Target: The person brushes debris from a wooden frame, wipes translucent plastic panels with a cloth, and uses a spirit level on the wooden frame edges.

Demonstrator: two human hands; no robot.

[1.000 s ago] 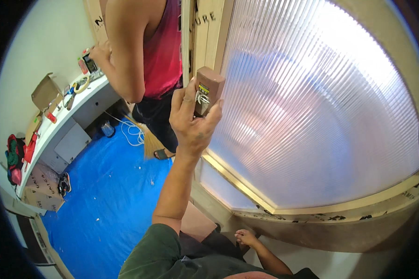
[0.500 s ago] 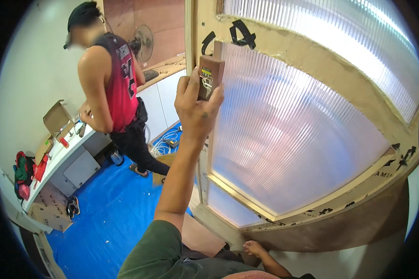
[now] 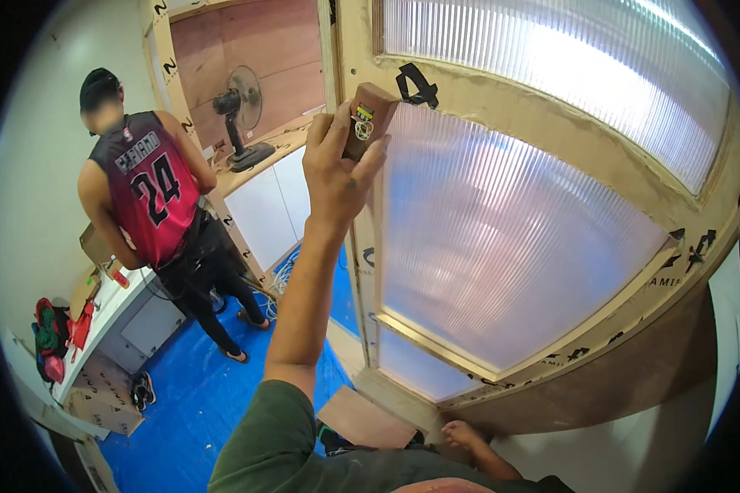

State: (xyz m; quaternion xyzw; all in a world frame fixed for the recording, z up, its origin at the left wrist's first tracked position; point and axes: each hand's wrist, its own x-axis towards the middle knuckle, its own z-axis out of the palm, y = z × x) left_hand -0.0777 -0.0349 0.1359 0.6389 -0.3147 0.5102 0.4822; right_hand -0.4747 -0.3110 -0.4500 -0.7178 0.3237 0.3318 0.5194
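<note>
Raised in front of me, my left hand grips a brown sanding block between thumb and fingers. A yellow printed patch and a pale looped mark show on its face. The block is at the upright of a pale wooden frame, just left of a black painted mark. I cannot tell whether it touches the wood. Below the raised arm, on the right, my right hand hangs low with its fingers curled and nothing visible in them. Ribbed translucent panels fill the frame's openings beside the block.
A co-worker in a red and black sleeveless jersey stands at a white counter on the left. Blue sheeting covers the floor. A fan sits on a ledge; cables lie below. A brown board is near me.
The co-worker has moved left and turned their back more toward me, uncovering the fan. My left hand still holds the sanding block, now tilted slightly differently. My right hand stays low.
</note>
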